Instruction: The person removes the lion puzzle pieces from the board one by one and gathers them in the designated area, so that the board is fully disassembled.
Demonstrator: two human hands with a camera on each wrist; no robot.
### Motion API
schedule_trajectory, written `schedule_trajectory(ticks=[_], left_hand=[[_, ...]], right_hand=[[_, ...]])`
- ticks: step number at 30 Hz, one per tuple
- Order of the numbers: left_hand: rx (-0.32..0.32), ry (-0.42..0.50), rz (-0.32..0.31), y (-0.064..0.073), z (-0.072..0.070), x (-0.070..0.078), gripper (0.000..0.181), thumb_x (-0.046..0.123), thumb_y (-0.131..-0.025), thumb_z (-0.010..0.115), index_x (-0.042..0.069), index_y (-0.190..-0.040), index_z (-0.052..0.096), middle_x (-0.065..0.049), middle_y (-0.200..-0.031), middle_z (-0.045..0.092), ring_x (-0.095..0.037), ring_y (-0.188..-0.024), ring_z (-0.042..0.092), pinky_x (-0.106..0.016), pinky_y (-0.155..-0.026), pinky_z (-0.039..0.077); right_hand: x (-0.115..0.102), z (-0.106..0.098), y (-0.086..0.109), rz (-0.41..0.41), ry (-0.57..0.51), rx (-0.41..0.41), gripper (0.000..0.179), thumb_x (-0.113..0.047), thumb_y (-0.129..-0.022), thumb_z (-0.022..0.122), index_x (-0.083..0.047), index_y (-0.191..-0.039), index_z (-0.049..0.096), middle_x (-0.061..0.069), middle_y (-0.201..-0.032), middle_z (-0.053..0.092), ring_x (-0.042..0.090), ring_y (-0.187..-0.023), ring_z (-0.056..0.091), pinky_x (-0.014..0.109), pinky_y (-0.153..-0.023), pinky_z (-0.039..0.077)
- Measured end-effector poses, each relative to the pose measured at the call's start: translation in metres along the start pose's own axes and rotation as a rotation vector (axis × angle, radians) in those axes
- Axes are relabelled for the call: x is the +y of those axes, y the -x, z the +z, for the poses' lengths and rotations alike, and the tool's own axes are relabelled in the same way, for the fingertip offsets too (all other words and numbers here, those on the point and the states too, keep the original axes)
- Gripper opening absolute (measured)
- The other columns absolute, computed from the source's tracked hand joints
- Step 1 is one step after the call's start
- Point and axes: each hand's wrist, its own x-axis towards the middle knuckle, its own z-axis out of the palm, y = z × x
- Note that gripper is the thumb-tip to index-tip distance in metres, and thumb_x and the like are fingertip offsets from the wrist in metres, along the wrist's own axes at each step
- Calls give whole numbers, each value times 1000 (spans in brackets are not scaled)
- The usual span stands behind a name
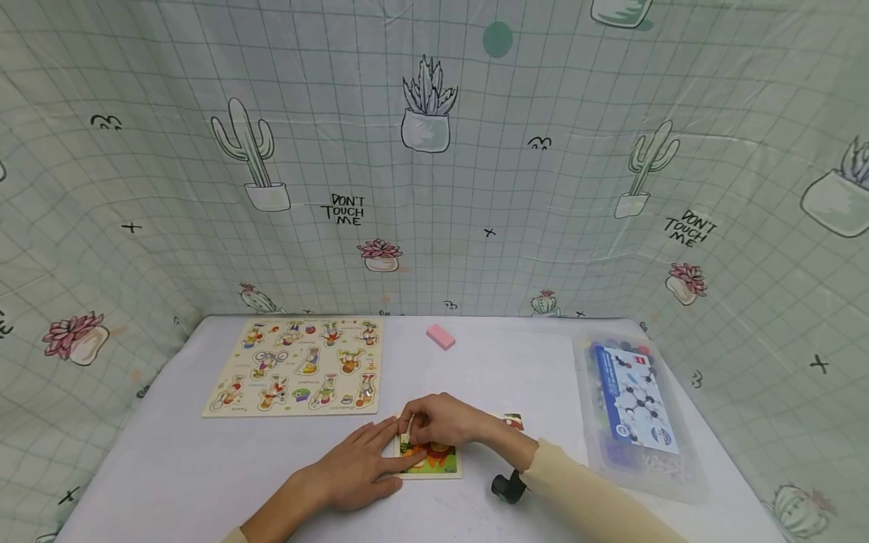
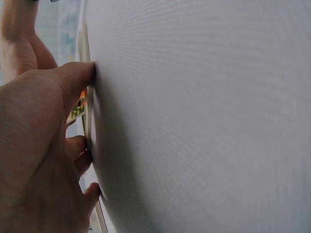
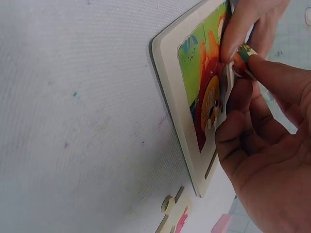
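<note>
A small wooden jigsaw board (image 1: 448, 477) with a lion picture and a pale frame lies at the table's front middle. My left hand (image 1: 356, 467) rests at its left side with fingers extended, one finger lying across the picture. Over the board's upper left part, my right hand (image 1: 444, 421) pinches a jigsaw piece (image 3: 246, 51) with green and orange print between thumb and finger. That piece is tilted, and fingers partly hide it. A loose jigsaw piece (image 3: 181, 214) with red print lies on the table beyond the board, half hidden behind the right arm in the head view.
A large wooden puzzle board (image 1: 292, 369) with sports figures lies at the back left. A pink eraser-like block (image 1: 440, 336) is at the back middle. On the right stands a clear plastic case (image 1: 634, 407) with a molecule label. A black object (image 1: 508, 488) sits beneath the right forearm.
</note>
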Motion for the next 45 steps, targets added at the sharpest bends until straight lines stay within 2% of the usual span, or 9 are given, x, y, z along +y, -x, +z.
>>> schedule_trajectory(ticks=[6, 29, 36, 42, 45], left_hand=[[-4, 1, 11, 0, 0, 0, 49, 46, -105, 45, 42, -154, 38, -12, -165, 24, -30, -153, 18, -56, -120, 21], [-45, -19, -14, -3, -1, 2, 48, 47, -105, 44, 44, -153, 38, -10, -166, 23, -28, -154, 16, -54, -121, 20], [-48, -27, -13, -3, -1, 3, 49, 48, -105, 43, 46, -153, 36, -14, -164, 27, -29, -154, 17, -54, -121, 20], [-37, 10, 4, -4, 0, 0, 49, 46, -105, 44, 45, -154, 36, -13, -168, 17, -30, -154, 14, -57, -119, 20], [-33, 9, 10, -2, -1, -1, 48, 46, -106, 44, 44, -154, 37, -12, -169, 12, -29, -155, 13, -57, -119, 21]], right_hand=[[1, 0, 1, -10, 3, 5, 11, -9, -95, 68, -17, -101, 70, -6, -77, 66, 4, -66, 55, 18, -63, 44], [-2, -1, 2, -48, 29, 18, 10, -10, -95, 67, -16, -102, 71, -11, -78, 63, 2, -69, 54, 18, -66, 47], [-7, -11, 3, -54, 52, 56, 11, -12, -96, 67, -21, -101, 71, -10, -81, 62, 3, -75, 57, 19, -70, 50], [-7, -28, 13, -46, 54, 72, 11, -13, -96, 67, -22, -102, 71, -9, -84, 62, 6, -81, 61, 22, -76, 51], [-5, -39, 19, -30, 49, 81, 11, -13, -96, 67, -19, -104, 72, -9, -84, 64, 9, -80, 62, 24, -75, 51]])
